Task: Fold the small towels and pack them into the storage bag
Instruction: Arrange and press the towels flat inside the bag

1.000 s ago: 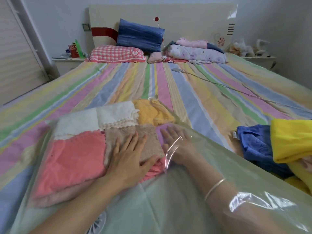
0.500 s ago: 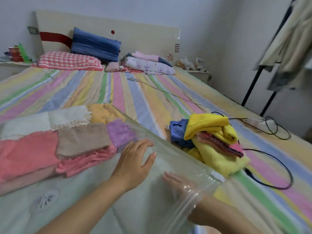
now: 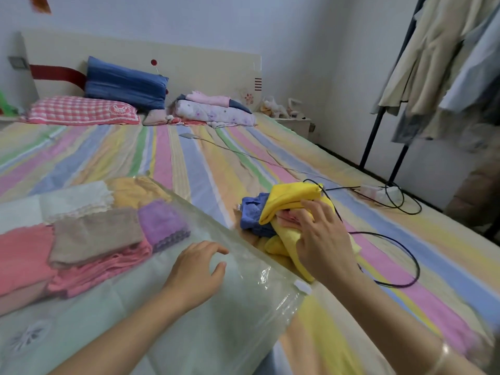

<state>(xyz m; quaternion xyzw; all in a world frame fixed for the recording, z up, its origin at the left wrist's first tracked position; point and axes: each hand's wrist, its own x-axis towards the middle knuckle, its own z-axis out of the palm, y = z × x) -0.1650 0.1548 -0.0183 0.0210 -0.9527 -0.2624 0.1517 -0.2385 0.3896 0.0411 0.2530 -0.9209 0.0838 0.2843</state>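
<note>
Two bare hands are being shown over the striped bed [image 3: 189,169]. The storage bag [image 3: 238,315], of clear plastic, is lying flat on the near left part of the bed. Its long axis is running from the near edge toward the headboard, slanted a little to the left, and the end with the white slider [image 3: 302,286] is pointing toward the person.

Folded towels are being kept inside the bag at its far end: a white towel [image 3: 75,196], an orange-yellow towel [image 3: 135,188], a brown towel [image 3: 97,234], a purple towel [image 3: 159,220] and a pink towel [image 3: 24,253], partly one over another.

The left hand [image 3: 194,269] is being rested on top of the bag, near the purple towel, with its fingers loosely curved and nothing held. The right hand [image 3: 322,239] is being laid on the pile of loose towels [image 3: 284,239], which is lying just beside the right long edge of the bag, toward the right edge of the bed. In this pile a yellow towel [image 3: 292,196] is lying on top and a blue towel [image 3: 251,209] is at its left. The right fingers are being spread and bent over the yellow cloth; whether anything is being gripped cannot be told.

A black cable [image 3: 418,269] is curving on the sheet just beside the pile.
</note>
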